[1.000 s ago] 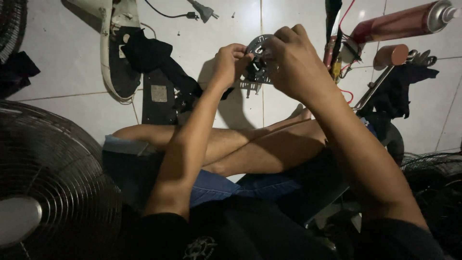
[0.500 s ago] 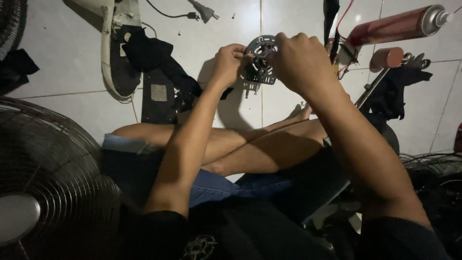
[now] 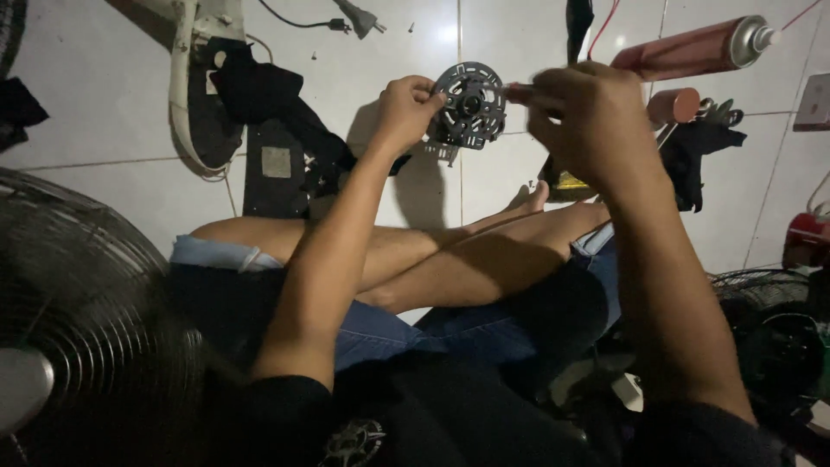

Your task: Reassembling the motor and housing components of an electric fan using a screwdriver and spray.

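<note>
- The left hand [image 3: 406, 108] is closed on the left edge of a round metal plate [image 3: 469, 104] with holes in it; the fingers pinch its rim.
- The plate is held up in the air above the floor [image 3: 104, 95], in front of the person's crossed legs [image 3: 450, 251]; it faces the camera.
- The right hand [image 3: 588, 121] is curled shut around a thin tool [image 3: 517, 89]; the tool is blurry, so I cannot tell what kind it is; its tip sits at the right edge of the plate.
- The two hands are near each other, with the plate between them.
- A red spray can [image 3: 692, 50] lies on the floor past the right hand; a small brown cap [image 3: 673, 105] is just below it.
- A black cloth [image 3: 268, 95] lies on a white fan base [image 3: 186, 86] to the left; a plug [image 3: 359, 17] and its cord lie near the top.
- A fan cage [image 3: 78, 311] is close by on the left; another one [image 3: 769, 303] sits on the right.
</note>
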